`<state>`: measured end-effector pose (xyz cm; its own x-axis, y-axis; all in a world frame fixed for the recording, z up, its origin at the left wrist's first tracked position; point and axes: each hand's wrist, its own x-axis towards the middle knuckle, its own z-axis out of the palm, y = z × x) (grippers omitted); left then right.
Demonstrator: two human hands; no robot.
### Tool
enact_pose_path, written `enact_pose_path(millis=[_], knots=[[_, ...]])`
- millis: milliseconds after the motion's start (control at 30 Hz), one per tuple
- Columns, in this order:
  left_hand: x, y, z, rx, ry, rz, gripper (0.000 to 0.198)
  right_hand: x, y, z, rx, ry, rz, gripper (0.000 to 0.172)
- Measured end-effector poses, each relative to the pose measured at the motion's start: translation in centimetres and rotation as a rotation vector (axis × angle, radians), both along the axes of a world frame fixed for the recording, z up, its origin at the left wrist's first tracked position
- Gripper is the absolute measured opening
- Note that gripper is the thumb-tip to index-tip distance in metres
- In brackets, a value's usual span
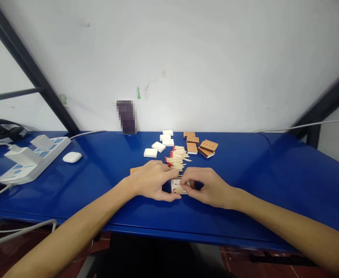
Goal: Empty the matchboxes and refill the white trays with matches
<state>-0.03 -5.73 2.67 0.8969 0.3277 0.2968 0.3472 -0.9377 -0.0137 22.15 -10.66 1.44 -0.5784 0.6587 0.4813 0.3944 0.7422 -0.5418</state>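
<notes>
A small white matchbox tray (174,190) with a few red-headed matches (177,187) in it lies on the blue desk. My left hand (153,179) steadies this tray between thumb and forefinger, at its far and near sides. Pinched together over the tray's right part are the fingertips of my right hand (205,185), on matches that they largely hide. Just beyond my hands is a heap of loose matches (177,157), red heads mostly to the left. Partly covered by my left hand, an orange matchbox sleeve (134,170) lies at its left.
Several white trays (150,153) lie behind the heap, to the left. Orange-brown matchboxes (209,145) lie to its right. A white power strip (33,162) with plugs and a white rounded case (72,157) are at the left. A pixelated dark object (127,117) stands against the wall.
</notes>
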Motion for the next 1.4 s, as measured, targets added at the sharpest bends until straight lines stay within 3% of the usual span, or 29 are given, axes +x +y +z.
enact_pose_path(millis=[167, 367, 600, 800, 867, 967, 1133, 1400], knots=[[0.1, -0.1, -0.2, 0.042, 0.006, 0.009, 0.044, 0.0, -0.2, 0.1, -0.054, 0.001, -0.003, 0.01], [-0.2, -0.3, 0.6, 0.055, 0.023, 0.018, 0.045, 0.3, 0.2, 0.7, -0.087, 0.164, -0.152, 0.013], [0.0, -0.9, 1.2, -0.211, 0.124, 0.025, 0.049, 0.9, 1.4, 0.8, -0.051, -0.11, -0.173, 0.017], [-0.2, -0.6, 1.2, -0.295, 0.072, 0.022, 0.048, 1.1, 1.6, 0.7, -0.111, -0.062, -0.162, 0.015], [-0.4, -0.4, 1.2, -0.291, 0.046, 0.021, 0.042, 1.3, 1.9, 0.5, -0.083, -0.13, -0.154, 0.005], [-0.7, 0.1, 1.3, -0.23, 0.019, 0.045, 0.024, 1.7, 2.1, 0.3, -0.076, -0.233, -0.127, 0.012], [-1.1, 0.9, 1.0, -0.149, 0.006, 0.107, 0.021, 1.8, 2.0, 0.8, -0.081, -0.342, -0.077, 0.022], [-1.2, 1.4, 0.6, -0.126, 0.006, 0.129, 0.02, 1.6, 2.3, 0.1, -0.048, -0.346, -0.135, 0.011]])
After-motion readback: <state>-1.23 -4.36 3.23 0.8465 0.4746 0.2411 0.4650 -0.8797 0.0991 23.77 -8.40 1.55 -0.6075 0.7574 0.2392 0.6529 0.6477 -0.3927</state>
